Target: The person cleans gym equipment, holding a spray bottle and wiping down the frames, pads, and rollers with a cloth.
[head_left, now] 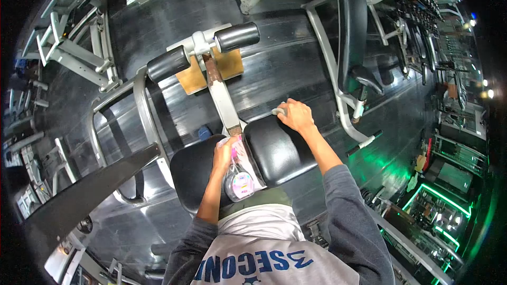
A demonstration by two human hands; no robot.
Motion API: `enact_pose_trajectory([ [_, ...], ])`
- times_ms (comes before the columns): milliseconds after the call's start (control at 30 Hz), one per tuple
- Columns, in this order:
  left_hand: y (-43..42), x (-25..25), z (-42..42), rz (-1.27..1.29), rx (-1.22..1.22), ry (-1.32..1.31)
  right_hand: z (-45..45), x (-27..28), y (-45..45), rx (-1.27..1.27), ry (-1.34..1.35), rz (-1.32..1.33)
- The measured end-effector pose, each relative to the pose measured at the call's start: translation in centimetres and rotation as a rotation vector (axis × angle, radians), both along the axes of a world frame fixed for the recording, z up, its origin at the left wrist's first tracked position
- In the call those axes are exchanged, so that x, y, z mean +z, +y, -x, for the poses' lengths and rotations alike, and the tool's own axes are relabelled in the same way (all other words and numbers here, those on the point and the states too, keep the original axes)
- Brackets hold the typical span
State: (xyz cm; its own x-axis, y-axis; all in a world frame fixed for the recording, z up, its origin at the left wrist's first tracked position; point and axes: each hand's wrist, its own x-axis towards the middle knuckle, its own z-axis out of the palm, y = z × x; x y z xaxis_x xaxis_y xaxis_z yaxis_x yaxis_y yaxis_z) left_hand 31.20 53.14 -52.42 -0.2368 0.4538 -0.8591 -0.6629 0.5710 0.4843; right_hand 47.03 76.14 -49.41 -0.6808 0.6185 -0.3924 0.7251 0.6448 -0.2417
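A step of holding seemed in hand: the person's left hand [224, 153] pinched a pink cloth [239, 151] between the seats [277, 150], near a round pouch [243, 185]. The right hand [298, 115] curled around a handle [277, 111] (fingertips partly hidden). Shifting the cloth called for clearing the pouch.

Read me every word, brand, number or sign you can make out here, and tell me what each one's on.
"3SECON", upside down, its last letter partly hidden: on the person's shirt.
Small marks on the round pink-and-grey item by the left hand: too small to read.
I can't read anything else.
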Motion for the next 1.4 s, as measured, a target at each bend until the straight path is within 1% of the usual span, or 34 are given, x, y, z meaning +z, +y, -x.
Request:
enact_pose_trajectory([
  [33,0.3,1.2,0.2,0.01,-0.029,-0.033,0.4,-0.5,-0.2,0.066,0.023,-0.011],
  [67,0.8,2.5,0.2,-0.053,-0.04,-0.061,0.1,-1.9,-0.8,0.163,0.114,0.024],
  [100,1.2,3.1,-0.1,-0.045,-0.027,-0.045,0.5,0.0,-1.3,0.222,0.172,0.187],
  [167,2.4,3.8,-1.0,-0.07,-0.016,-0.049,-0.3,1.9,-1.6,0.347,0.278,0.382],
  [200,3.2,3.9,-1.4,-0.059,-0.005,-0.04,-0.7,3.2,-1.1,0.345,0.203,0.404],
  [233,3.7,4.1,-1.8,-0.06,0.004,-0.029,-1.3,2.9,-0.1,0.357,0.212,0.403],
  [300,4.5,4.5,-2.4,-0.037,-0.009,-0.075,-2.4,1.4,2.4,0.212,0.153,0.165],
  [333,5.0,4.7,-3.2,-0.069,0.053,-0.07,-2.3,0.2,3.8,0.153,0.14,0.132],
  [367,5.5,4.8,-3.6,-0.071,0.06,-0.062,-2.1,-0.8,4.9,0.101,0.121,0.144],
  [433,6.0,4.6,-4.5,-0.119,0.042,-0.151,-0.3,-3.0,5.8,0.15,0.014,0.181],
  [467,6.3,4.7,-5.1,-0.123,0.052,-0.183,1.0,-4.0,5.9,0.159,0.018,0.185],
  [533,6.4,4.4,-5.8,-0.125,0.076,-0.181,3.7,-5.1,5.3,0.323,-0.159,0.352],
  [567,6.5,4.1,-6.2,-0.13,0.092,-0.184,4.6,-5.3,4.9,0.335,-0.161,0.353],
  [633,6.6,3.8,-6.4,-0.144,0.134,-0.167,5.7,-5.7,4.3,0.367,-0.175,0.513],
  [667,6.5,3.7,-6.6,-0.154,0.132,-0.148,5.6,-5.8,4.6,0.371,-0.161,0.544],
  [700,6.4,3.8,-6.7,-0.163,0.128,-0.13,5.2,-6.0,5.0,0.378,-0.163,0.551],
  [767,6.7,4.0,-6.9,-0.139,0.134,-0.131,4.1,-5.8,6.3,0.365,-0.227,0.398],
  [800,6.8,4.0,-6.9,-0.136,0.112,-0.132,3.9,-3.9,7.2,0.385,-0.335,0.354],
  [833,6.7,3.7,-6.9,-0.134,0.089,-0.132,3.5,-5.1,8.6,0.336,-0.436,0.399],
  [867,6.8,3.5,-6.9,-0.134,0.091,-0.142,2.6,-6.2,9.6,0.297,-0.475,0.363],
  [933,6.8,3.5,-7.0,-0.131,0.099,-0.123,2.3,-5.8,9.9,0.253,-0.515,0.323],
  [1000,6.9,3.3,-7.1,-0.132,0.096,-0.108,2.1,-5.0,8.8,0.265,-0.412,0.29],
  [1100,6.3,2.5,-7.3,-0.147,0.152,-0.137,0.6,-2.3,5.5,0.298,-0.018,0.34],
  [1167,6.3,2.9,-7.1,-0.151,0.154,-0.127,-1.7,-1.1,4.3,0.475,0.223,0.358],
  [1200,6.5,2.8,-7.1,-0.154,0.146,-0.13,-3.0,0.0,3.9,0.476,0.345,0.379],
  [1233,6.6,2.7,-7.2,-0.153,0.154,-0.123,-3.8,1.7,4.3,0.488,0.323,0.417],
  [1300,6.6,2.3,-7.3,-0.154,0.159,-0.12,-5.5,2.0,5.7,0.421,0.22,0.347],
  [1333,6.7,2.2,-7.3,-0.153,0.157,-0.126,-5.9,1.6,6.5,0.341,0.221,0.338],
  [1400,6.8,2.2,-7.2,-0.155,0.149,-0.136,-5.8,0.2,7.4,0.209,0.15,0.194],
])
